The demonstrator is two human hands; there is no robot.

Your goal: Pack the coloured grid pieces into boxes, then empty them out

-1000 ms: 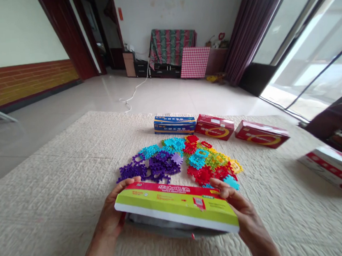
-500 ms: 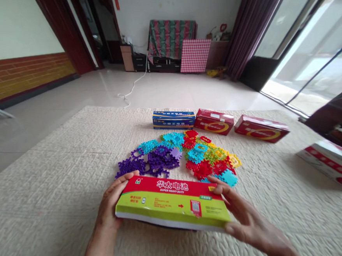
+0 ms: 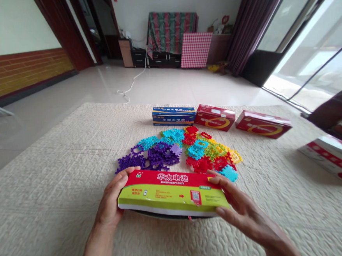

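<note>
Both my hands hold a long flat battery box [image 3: 171, 192], red and lime green with "Super Heavy Duty" printed on it. My left hand [image 3: 113, 198] grips its left end, and my right hand [image 3: 237, 205] grips its right end. A dark rounded object [image 3: 162, 215] lies beneath the box, mostly hidden. Just beyond the box lies a spread of interlocking plastic tiles: purple ones [image 3: 158, 158] on the left, and cyan, red [image 3: 203, 164] and yellow-green ones on the right.
A blue box [image 3: 173, 116] and red boxes [image 3: 214, 117] [image 3: 263, 124] stand in a row behind the tiles on a beige quilted mat [image 3: 61, 190]. A white-and-red box [image 3: 330, 159] lies at the right, beside dark furniture [image 3: 337, 120].
The battery box has swung from a tilted pose to nearly flat, covering more of the grey thing beneath it. My right hand has moved onto its right end. The view has tilted slightly.
</note>
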